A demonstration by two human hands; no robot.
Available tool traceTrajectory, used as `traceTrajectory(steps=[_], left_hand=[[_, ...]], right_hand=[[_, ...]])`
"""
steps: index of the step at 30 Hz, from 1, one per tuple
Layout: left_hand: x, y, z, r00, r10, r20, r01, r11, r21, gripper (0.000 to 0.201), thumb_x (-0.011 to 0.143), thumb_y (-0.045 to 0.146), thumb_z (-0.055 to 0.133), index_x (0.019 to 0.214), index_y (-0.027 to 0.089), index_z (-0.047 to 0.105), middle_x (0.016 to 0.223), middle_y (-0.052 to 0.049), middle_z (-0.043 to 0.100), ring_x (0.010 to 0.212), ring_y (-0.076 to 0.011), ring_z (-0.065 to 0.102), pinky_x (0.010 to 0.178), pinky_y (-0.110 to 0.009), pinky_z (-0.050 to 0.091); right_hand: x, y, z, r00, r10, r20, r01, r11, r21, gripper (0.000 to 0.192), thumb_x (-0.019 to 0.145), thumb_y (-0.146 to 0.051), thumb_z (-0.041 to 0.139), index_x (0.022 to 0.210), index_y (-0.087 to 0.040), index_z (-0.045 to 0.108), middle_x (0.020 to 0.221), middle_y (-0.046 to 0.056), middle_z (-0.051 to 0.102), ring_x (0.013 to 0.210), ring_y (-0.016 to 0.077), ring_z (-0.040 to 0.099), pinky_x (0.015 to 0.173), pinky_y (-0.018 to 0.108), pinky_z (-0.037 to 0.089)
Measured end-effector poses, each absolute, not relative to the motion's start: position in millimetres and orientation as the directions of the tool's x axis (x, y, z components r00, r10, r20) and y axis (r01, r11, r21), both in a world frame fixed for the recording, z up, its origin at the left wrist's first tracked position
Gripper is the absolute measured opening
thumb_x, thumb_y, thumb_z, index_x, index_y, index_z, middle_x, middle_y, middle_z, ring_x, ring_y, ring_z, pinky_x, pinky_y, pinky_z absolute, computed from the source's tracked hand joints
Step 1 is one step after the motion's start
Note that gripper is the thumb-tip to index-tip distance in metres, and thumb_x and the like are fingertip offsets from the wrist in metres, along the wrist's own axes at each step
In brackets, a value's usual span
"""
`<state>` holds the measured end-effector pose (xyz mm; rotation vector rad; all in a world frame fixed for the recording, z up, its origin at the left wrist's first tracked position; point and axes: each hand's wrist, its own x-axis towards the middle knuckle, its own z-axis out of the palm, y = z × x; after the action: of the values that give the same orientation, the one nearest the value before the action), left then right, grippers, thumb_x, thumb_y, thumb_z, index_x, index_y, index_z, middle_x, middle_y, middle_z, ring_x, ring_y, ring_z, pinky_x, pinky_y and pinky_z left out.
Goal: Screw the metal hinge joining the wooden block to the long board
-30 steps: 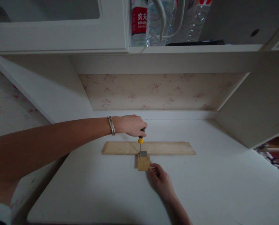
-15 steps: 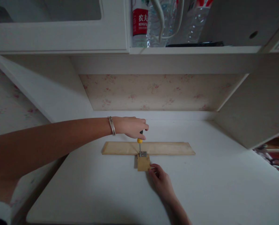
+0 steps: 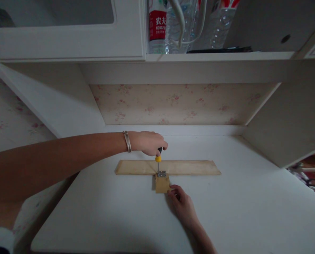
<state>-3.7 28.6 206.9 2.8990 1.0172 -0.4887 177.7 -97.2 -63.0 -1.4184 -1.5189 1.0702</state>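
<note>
Head view shows the left grip [image 3: 149, 142] clamped round a screwdriver [image 3: 158, 159], tip at the hinge [image 3: 162, 173] below, fastening seemingly unfinished, remainder unclear, while the right grip [image 3: 183, 203] pinches the wooden block [image 3: 162, 185].

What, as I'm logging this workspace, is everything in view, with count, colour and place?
screwdriver: 1, black and yellow handle, in left hand
hinge: 1, silver, where strip and block meet
long wooden strip: 1, pale, on desktop
small wooden block: 1, tan, at strip's near side
desktop: 1, white, beneath
bottles: at least 3, clear with red, upper shelf
cable: count unclear, white, before bottles
flat item: 1, black, upper shelf
cabinet door: 1, white, upper left
wallpaper: cream, pink flowers, back
clutter: unclear, mixed, right edge
bracelet: 1, silver, left wrist
left hand: 1, gripping screwdriver
right hand: 1, at block's right edge
</note>
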Motion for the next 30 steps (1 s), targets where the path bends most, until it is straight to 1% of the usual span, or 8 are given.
traceTrajectory(steps=[4, 9, 11, 14, 19, 23, 26, 30], left_hand=[[-1.8, 26.2, 207.5, 0.676, 0.693, -0.25, 0.686, -0.716, -0.131, 0.047, 0.088, 0.053, 0.041, 0.125, 0.025, 0.049, 0.111, -0.012, 0.059, 0.086, -0.027, 0.059, 0.072, -0.037, 0.044], [-1.6, 26.6, 211.3, 0.751, 0.584, -0.309, 0.596, -0.8, -0.064, 0.034, 0.083, 0.038, 0.056, 0.115, 0.029, 0.056, 0.109, -0.005, 0.059, 0.091, -0.0222, 0.058, 0.076, -0.031, 0.042], [-1.5, 27.5, 210.8, 0.704, 0.642, -0.303, 0.643, -0.758, -0.112, 0.029, 0.088, 0.042, 0.047, 0.106, 0.024, 0.061, 0.098, -0.008, 0.062, 0.09, -0.0243, 0.058, 0.075, -0.033, 0.043], [-2.1, 28.0, 209.1, 0.658, 0.707, -0.259, 0.7, -0.701, -0.136, 0.047, 0.09, 0.055, 0.035, 0.112, 0.022, 0.058, 0.105, -0.012, 0.06, 0.086, -0.0253, 0.059, 0.073, -0.035, 0.043], [-6.4, 29.2, 207.9, 0.753, 0.593, -0.286, 0.6, -0.797, -0.072, 0.036, 0.083, 0.046, 0.053, 0.116, 0.029, 0.055, 0.113, -0.006, 0.056, 0.083, -0.0217, 0.059, 0.07, -0.031, 0.043], [-7.6, 29.3, 206.4, 0.679, 0.682, -0.272, 0.675, -0.726, -0.134, 0.035, 0.087, 0.05, 0.044, 0.106, 0.025, 0.059, 0.096, -0.009, 0.062, 0.084, -0.0254, 0.059, 0.071, -0.034, 0.043], [-7.5, 27.8, 207.2, 0.663, 0.709, -0.241, 0.706, -0.699, -0.115, 0.046, 0.085, 0.058, 0.044, 0.118, 0.027, 0.053, 0.106, -0.01, 0.061, 0.084, -0.0254, 0.059, 0.073, -0.035, 0.043], [-7.7, 28.1, 209.1, 0.752, 0.596, -0.28, 0.612, -0.79, -0.038, 0.037, 0.082, 0.036, 0.057, 0.118, 0.03, 0.054, 0.117, -0.005, 0.057, 0.089, -0.0215, 0.058, 0.074, -0.031, 0.042]], right_hand=[[177.7, -97.4, -61.7, -0.071, 0.997, -0.013, 0.338, 0.012, -0.941, 0.04, 0.084, -0.052, 0.048, 0.105, -0.018, 0.057, 0.079, 0.005, 0.067, 0.06, 0.016, 0.058, 0.055, 0.026, 0.042], [177.9, -97.2, -62.0, -0.073, 0.997, -0.003, 0.332, 0.022, -0.943, 0.038, 0.084, -0.05, 0.048, 0.104, -0.018, 0.058, 0.078, 0.005, 0.067, 0.06, 0.016, 0.058, 0.056, 0.026, 0.042], [177.8, -97.4, -62.2, -0.075, 0.997, -0.006, 0.345, 0.02, -0.938, 0.037, 0.085, -0.049, 0.047, 0.104, -0.018, 0.057, 0.078, 0.005, 0.067, 0.06, 0.0158, 0.058, 0.055, 0.026, 0.042], [177.5, -97.5, -62.5, -0.066, 0.998, -0.003, 0.353, 0.021, -0.935, 0.038, 0.085, -0.049, 0.048, 0.105, -0.018, 0.056, 0.078, 0.005, 0.067, 0.061, 0.016, 0.058, 0.055, 0.026, 0.042], [177.2, -97.4, -60.9, -0.065, 0.998, 0.001, 0.346, 0.023, -0.938, 0.04, 0.084, -0.051, 0.048, 0.104, -0.018, 0.058, 0.077, 0.005, 0.066, 0.059, 0.0158, 0.058, 0.053, 0.025, 0.042], [176.5, -97.6, -58.3, -0.058, 0.998, -0.014, 0.358, 0.008, -0.934, 0.04, 0.084, -0.052, 0.048, 0.103, -0.019, 0.057, 0.077, 0.005, 0.066, 0.059, 0.0159, 0.058, 0.054, 0.026, 0.042], [176.2, -97.7, -57.2, -0.062, 0.998, -0.027, 0.361, -0.003, -0.932, 0.039, 0.084, -0.052, 0.047, 0.104, -0.019, 0.057, 0.079, 0.005, 0.067, 0.059, 0.0157, 0.058, 0.055, 0.026, 0.042], [176.3, -97.6, -56.4, -0.059, 0.998, -0.015, 0.351, 0.007, -0.936, 0.039, 0.084, -0.051, 0.048, 0.103, -0.019, 0.058, 0.077, 0.005, 0.067, 0.059, 0.0159, 0.058, 0.053, 0.026, 0.042]])
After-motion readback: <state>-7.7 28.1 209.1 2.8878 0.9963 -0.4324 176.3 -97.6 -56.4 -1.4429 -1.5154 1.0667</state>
